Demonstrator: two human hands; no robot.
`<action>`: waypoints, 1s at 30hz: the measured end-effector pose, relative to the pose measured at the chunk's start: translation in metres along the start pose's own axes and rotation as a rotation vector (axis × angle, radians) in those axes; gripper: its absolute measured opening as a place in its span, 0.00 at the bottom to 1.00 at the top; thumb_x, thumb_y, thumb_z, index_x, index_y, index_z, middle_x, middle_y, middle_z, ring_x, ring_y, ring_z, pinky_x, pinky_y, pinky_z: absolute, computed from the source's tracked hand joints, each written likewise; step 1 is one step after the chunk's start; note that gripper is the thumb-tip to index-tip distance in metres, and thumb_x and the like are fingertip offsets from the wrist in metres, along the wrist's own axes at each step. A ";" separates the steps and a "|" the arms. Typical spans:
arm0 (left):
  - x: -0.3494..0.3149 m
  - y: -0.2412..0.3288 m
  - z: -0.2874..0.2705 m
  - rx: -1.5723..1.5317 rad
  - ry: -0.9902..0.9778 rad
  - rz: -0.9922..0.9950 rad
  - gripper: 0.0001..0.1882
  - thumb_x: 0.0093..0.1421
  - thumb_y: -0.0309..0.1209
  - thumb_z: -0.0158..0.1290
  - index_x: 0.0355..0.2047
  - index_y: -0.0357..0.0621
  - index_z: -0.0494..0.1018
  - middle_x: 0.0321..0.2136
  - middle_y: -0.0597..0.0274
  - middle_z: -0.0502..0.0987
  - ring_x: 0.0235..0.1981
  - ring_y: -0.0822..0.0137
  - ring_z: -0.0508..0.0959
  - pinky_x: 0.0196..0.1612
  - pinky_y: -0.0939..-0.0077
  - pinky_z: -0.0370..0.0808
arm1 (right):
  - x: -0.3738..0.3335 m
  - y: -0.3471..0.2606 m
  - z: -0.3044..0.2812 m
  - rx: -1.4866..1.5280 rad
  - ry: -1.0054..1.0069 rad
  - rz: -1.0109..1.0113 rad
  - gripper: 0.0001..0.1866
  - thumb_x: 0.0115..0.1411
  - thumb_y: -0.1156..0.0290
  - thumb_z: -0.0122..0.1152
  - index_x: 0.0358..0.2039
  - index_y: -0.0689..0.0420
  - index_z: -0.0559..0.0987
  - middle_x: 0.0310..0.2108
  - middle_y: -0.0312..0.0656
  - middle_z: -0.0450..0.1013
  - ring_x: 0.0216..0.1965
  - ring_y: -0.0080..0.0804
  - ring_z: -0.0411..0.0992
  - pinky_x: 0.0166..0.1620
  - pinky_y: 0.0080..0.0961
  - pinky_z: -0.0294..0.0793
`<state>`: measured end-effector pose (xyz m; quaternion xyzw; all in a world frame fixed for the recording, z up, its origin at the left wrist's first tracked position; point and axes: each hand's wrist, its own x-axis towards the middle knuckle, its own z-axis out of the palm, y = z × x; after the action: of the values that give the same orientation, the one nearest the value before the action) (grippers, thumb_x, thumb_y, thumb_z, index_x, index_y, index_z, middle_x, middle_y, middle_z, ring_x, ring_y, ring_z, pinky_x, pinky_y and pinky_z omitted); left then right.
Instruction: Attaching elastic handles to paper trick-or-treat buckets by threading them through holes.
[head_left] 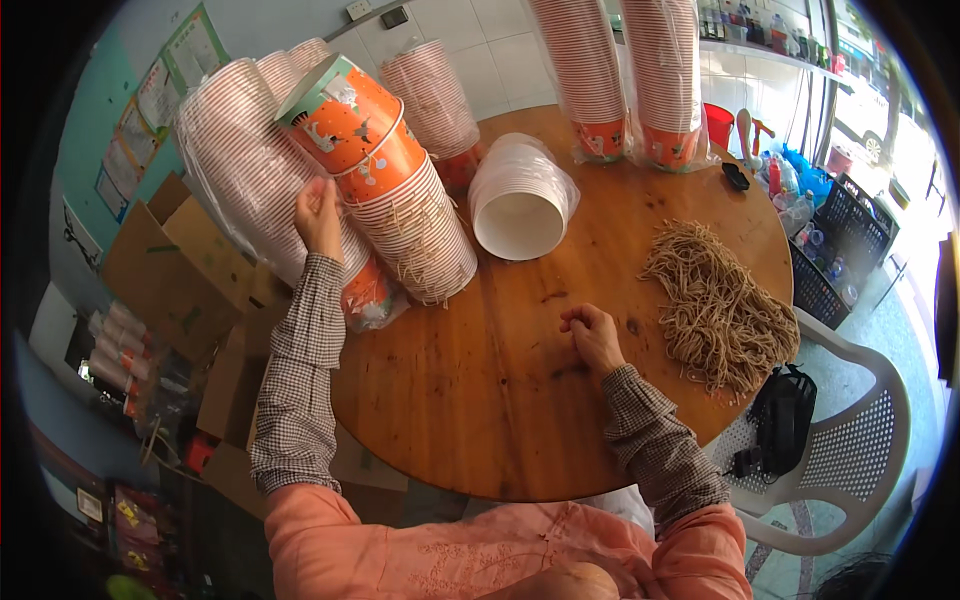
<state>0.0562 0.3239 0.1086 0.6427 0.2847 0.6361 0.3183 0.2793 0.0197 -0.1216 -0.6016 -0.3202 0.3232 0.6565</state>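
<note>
A tall leaning stack of paper buckets (380,165) stands left of the middle of the table, its top ones orange and green with pictures. Thin tan strands hang down its side. Beside its upper left side is my left hand (320,216), with the fingers drawn together; what they hold, if anything, is hidden. Over the bare wood at the table's centre, my right hand (593,336) has its fingers curled into a pinch, and I cannot make out anything in it. To its right lies a tangled heap of tan strings (718,300).
Plastic-wrapped bucket stacks (240,150) crowd the left of the round wooden table (470,430); two more bucket columns (668,80) rise at the back. A white bucket stack (520,222) lies tipped toward me. A plastic chair (850,450) holds a black bag (783,420). Cardboard boxes (180,270) stand left.
</note>
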 end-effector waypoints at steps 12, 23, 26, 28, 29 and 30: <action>0.064 0.038 0.030 0.686 -0.167 0.719 0.23 0.65 0.44 0.48 0.55 0.45 0.67 0.56 0.49 0.66 0.57 0.51 0.66 0.59 0.61 0.65 | 0.005 0.006 -0.005 -0.153 0.078 -0.076 0.11 0.57 0.78 0.48 0.36 0.63 0.79 0.26 0.39 0.77 0.26 0.24 0.73 0.31 0.22 0.72; 0.010 0.013 0.035 0.575 -0.061 0.782 0.29 0.62 0.34 0.51 0.62 0.42 0.59 0.62 0.41 0.58 0.63 0.44 0.58 0.64 0.54 0.58 | 0.010 0.016 -0.011 -0.191 0.160 -0.154 0.10 0.59 0.76 0.48 0.37 0.63 0.78 0.26 0.40 0.77 0.20 0.23 0.70 0.25 0.21 0.71; -0.061 -0.034 0.037 0.414 -0.140 0.669 0.27 0.58 0.29 0.53 0.58 0.37 0.62 0.57 0.43 0.65 0.59 0.46 0.64 0.61 0.57 0.61 | 0.009 -0.001 -0.011 -0.144 0.199 -0.085 0.09 0.59 0.75 0.50 0.36 0.63 0.78 0.26 0.41 0.78 0.23 0.24 0.72 0.28 0.23 0.72; -0.129 -0.051 0.058 0.328 -0.420 0.409 0.26 0.56 0.25 0.53 0.56 0.36 0.63 0.52 0.45 0.69 0.54 0.50 0.70 0.56 0.63 0.67 | 0.014 0.002 -0.020 -0.170 0.253 -0.103 0.08 0.59 0.74 0.51 0.35 0.63 0.77 0.26 0.42 0.77 0.25 0.26 0.74 0.29 0.23 0.73; -0.154 -0.075 0.059 0.299 -0.432 0.373 0.26 0.56 0.25 0.53 0.56 0.37 0.63 0.51 0.46 0.69 0.53 0.52 0.70 0.55 0.64 0.68 | 0.020 0.002 -0.014 -0.173 0.265 -0.138 0.08 0.59 0.74 0.52 0.35 0.63 0.77 0.25 0.43 0.77 0.26 0.28 0.75 0.31 0.24 0.73; -0.176 -0.104 0.060 0.270 -0.446 0.337 0.26 0.57 0.25 0.53 0.56 0.37 0.63 0.51 0.47 0.70 0.53 0.53 0.70 0.55 0.65 0.69 | 0.030 0.004 -0.008 -0.178 0.256 -0.143 0.08 0.59 0.74 0.52 0.35 0.63 0.77 0.25 0.43 0.77 0.26 0.28 0.75 0.31 0.24 0.73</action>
<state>0.1149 0.2518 -0.0831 0.8409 0.1794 0.4798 0.1747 0.3032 0.0398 -0.1249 -0.6693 -0.3032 0.1667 0.6575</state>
